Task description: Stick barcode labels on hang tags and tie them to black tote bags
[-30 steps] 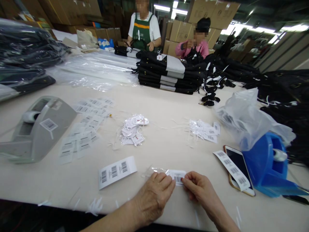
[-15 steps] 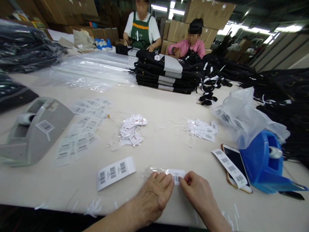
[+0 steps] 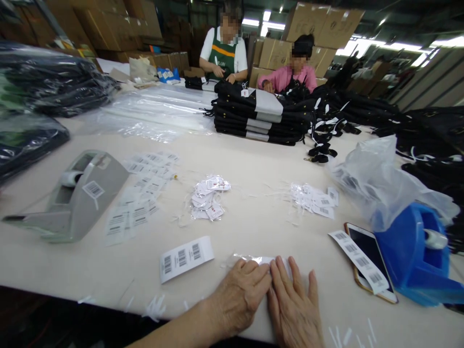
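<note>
At the near edge of the table a white hang tag [image 3: 264,260] with a clear plastic loop lies mostly beneath my hands. My left hand [image 3: 243,290] is closed, its curled fingers gripping the tag's left part. Flat over the right part rests my right hand [image 3: 293,302], fingers stretched out and pressing down; the tag's barcode is hidden under it. Left of my hands lies a strip of barcode stickers [image 3: 187,259]. Farther back are a pile of hang tags [image 3: 208,198] and a second tag pile [image 3: 314,199].
A grey tape dispenser [image 3: 81,203] stands left, beside sheets of barcode labels [image 3: 136,205]. On the right are a phone [image 3: 369,251] under another sticker strip [image 3: 357,258], a blue tape dispenser [image 3: 409,256] and a plastic bag [image 3: 384,174]. Folded black garments [image 3: 261,113] and two co-workers are behind.
My right hand has gone from pinching at the tag's right end to lying flat over it. My left hand stays on the tag. The view has shifted slightly left.
</note>
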{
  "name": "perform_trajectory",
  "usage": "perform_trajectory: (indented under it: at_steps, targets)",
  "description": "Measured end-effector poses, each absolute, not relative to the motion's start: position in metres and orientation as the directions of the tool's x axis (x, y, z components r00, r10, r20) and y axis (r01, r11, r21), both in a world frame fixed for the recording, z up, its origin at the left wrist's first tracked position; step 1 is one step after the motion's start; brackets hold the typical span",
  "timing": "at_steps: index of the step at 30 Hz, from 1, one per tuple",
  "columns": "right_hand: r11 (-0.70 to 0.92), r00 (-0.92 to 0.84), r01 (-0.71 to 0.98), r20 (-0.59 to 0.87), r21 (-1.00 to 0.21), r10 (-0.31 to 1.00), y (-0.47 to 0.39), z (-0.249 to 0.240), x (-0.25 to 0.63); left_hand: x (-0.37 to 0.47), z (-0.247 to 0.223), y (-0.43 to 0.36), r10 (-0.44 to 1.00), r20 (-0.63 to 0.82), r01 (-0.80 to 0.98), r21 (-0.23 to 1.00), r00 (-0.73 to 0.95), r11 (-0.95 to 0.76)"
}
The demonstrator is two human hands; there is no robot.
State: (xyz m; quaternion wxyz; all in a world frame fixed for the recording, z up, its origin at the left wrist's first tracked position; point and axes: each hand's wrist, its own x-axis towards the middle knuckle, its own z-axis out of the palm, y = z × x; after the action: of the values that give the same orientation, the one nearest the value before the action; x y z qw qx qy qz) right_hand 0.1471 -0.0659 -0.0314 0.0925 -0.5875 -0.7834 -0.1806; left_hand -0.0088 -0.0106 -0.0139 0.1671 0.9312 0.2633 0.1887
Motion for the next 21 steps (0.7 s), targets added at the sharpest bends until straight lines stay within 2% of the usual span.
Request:
perform_trajectory:
  at_steps: [4,7,12,18,21]
  targets:
    - [0.295,-0.351,0.934,0.356,0.203,0.866,-0.067,-0.03,0.146,-0.011,-0.015,-0.012,0.58,0.344,0.421,0.437,0.738,-0.795]
    - [0.328,-0.383,0.921,0.347,0.209,0.856,-0.071,-0.031,0.153,-0.011,-0.019,-0.013,0.582,0.334,0.42,0.447,0.741,-0.79]
    - [0.216,-0.278,0.956,0.378,0.198,0.883,-0.072,-0.032,0.156,-0.01,-0.024,-0.015,0.587,0.29,0.435,0.448,0.756,-0.781]
    - [0.235,-0.27,0.963,0.391,0.135,0.88,-0.072,-0.035,0.156,-0.018,-0.009,-0.007,0.628,0.252,0.431,0.541,0.736,-0.722]
    - [0.116,-0.143,0.989,0.453,0.087,0.88,-0.074,-0.037,0.164,-0.03,0.008,0.003,0.725,0.207,0.571,0.492,0.657,-0.657]
